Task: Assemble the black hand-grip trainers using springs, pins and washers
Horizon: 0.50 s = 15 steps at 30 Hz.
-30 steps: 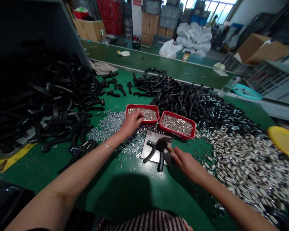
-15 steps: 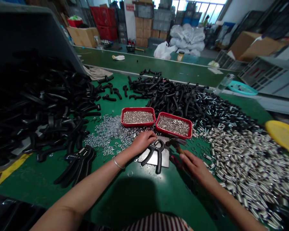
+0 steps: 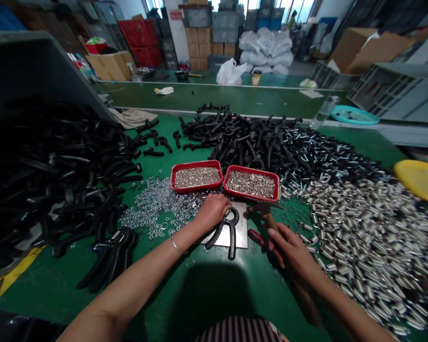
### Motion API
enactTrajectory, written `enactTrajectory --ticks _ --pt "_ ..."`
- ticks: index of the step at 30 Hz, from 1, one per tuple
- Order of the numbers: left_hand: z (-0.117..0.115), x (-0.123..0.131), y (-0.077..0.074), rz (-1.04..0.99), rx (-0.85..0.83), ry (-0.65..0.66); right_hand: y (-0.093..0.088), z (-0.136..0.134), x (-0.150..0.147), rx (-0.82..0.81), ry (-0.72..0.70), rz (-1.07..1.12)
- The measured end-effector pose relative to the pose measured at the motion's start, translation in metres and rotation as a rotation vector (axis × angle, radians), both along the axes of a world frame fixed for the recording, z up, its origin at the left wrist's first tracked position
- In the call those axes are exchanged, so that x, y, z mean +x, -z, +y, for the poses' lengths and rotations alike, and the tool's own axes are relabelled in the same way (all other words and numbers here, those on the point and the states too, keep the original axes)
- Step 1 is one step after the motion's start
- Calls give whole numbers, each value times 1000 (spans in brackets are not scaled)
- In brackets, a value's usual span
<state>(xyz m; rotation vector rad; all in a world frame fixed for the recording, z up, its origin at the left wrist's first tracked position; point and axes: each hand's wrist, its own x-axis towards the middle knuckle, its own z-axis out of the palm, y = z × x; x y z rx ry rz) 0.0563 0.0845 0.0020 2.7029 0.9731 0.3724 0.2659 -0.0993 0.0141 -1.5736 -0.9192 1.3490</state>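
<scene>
Green table (image 3: 185,292); left hand (image 3: 213,212) at clamp (image 3: 232,236), grip unclear; right hand (image 3: 291,248), grip around hammer (image 3: 270,220)

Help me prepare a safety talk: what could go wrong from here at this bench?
The left hand is at the top of the black clamp, near the hammer in the right hand, so a stray swing might catch its fingers. Small metal rings lie loose beside the metal plate; one could slip under the clamp and unsteady it.

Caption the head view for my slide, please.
Left hand at a black clamp on a metal plate, right hand gripping a hammer, two red trays beyond.
</scene>
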Motion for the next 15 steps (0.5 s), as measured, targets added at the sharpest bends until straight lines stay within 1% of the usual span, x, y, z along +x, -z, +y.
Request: enactTrajectory --ticks 3,5,6,8,11,13,15 --pt "-4 1 3 80 228 107 -1 0 3 -7 -5 -11" --pt "-6 1 5 111 315 160 -7 3 8 -23 -57 -117" --pt "-7 1 6 111 320 162 -12 6 10 -17 -92 -208" --pt "-11 -1 6 73 283 113 -22 13 14 23 -168 -412" --pt "-24 -11 0 -52 220 22 -40 25 13 108 -266 -626" --pt "-36 -22 -5 -119 217 44 -52 34 7 180 -299 -706" --pt "-47 -32 -8 -121 218 122 -59 43 -1 262 -291 -771"
